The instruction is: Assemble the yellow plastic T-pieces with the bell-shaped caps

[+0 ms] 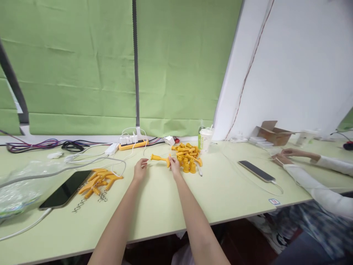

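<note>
My right hand (174,166) pinches the handle end of a yellow corkscrew (158,158), held level just above the table. At the corkscrew's far left end, close by but seemingly not touching, is my left hand (140,169), fingers loosely bent and apart. Right of my right hand lies a pile of yellow plastic corkscrew parts (187,149), with several cup-shaped yellow pieces (189,166) standing at its front. To the left, yellow T-shaped handles (97,182) with bare metal spirals lie in a heap.
A black phone (66,189) and clear plastic bag (24,184) lie left. Behind are a power strip (134,144) and cables. A white cup (205,140) stands behind the pile. Right are another phone (256,171), a cardboard box (273,134) and another person's hands (285,156).
</note>
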{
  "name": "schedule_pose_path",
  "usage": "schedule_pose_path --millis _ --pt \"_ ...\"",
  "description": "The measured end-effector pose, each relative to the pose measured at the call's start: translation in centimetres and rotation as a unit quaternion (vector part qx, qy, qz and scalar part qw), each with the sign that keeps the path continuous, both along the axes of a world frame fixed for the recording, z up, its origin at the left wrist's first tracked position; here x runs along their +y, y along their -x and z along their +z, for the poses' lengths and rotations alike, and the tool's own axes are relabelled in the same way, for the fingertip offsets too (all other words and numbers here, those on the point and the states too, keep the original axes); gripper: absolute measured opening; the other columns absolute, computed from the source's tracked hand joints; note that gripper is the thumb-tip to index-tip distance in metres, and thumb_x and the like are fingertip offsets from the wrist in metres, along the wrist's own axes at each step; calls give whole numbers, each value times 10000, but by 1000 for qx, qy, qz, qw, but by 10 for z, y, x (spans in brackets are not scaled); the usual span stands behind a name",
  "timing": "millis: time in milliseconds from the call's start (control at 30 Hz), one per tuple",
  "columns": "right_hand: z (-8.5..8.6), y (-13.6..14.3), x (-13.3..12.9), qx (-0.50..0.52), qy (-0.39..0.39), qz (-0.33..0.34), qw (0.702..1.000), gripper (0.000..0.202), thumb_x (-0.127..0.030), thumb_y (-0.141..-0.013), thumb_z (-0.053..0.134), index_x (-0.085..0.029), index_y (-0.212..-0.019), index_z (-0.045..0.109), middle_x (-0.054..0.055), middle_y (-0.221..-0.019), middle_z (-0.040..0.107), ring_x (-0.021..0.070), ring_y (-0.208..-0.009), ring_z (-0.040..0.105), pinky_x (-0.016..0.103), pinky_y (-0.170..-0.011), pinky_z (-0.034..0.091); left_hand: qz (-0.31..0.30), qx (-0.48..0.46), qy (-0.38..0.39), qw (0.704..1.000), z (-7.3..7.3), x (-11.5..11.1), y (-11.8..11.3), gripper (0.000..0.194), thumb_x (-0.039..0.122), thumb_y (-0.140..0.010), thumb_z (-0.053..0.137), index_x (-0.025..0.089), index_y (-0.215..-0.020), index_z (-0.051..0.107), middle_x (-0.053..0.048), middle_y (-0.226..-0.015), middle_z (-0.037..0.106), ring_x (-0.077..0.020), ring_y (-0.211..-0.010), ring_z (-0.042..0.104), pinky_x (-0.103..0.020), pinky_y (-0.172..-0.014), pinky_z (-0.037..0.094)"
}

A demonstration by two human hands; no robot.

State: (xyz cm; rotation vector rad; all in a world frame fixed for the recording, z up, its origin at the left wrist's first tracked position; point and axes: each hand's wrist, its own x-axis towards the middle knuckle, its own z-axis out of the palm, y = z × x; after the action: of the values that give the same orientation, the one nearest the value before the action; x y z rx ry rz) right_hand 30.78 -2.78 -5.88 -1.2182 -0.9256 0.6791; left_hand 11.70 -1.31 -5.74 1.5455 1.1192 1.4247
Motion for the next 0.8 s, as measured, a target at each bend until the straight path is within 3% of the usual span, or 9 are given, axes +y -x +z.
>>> schedule_pose_path --millis 433,633,800 --pt "2 -1 4 -16 17 15 1000 521 -693 -556 592 -204 -508 420 -88 -347 341 46 -328 308 189 -341 217 -33 -23 -5 999 2 18 -2 291 204 -603 598 170 -892 583 -80 -902 628 -174 -791 592 -340 -787 466" --pt "-1 0 5 -37 11 17 999 539 -712 -545 585 -203 -499 413 -88 -363 337 44 -331 293 195 -345 219 1 -69 -16 997 -1 23 -4 581 215 -651 566 199 -1206 397 -77 -952 616 -182 -864 611 -343 -792 479" --pt "0 2 6 -56 5 15 998 503 -675 -582 603 -201 -505 451 -75 -358 353 62 -347 332 202 -356 224 2 -76 -11 997 -2 23 -6 579 259 -700 557 202 -1241 359 -72 -936 625 -184 -888 622 -351 -811 485"
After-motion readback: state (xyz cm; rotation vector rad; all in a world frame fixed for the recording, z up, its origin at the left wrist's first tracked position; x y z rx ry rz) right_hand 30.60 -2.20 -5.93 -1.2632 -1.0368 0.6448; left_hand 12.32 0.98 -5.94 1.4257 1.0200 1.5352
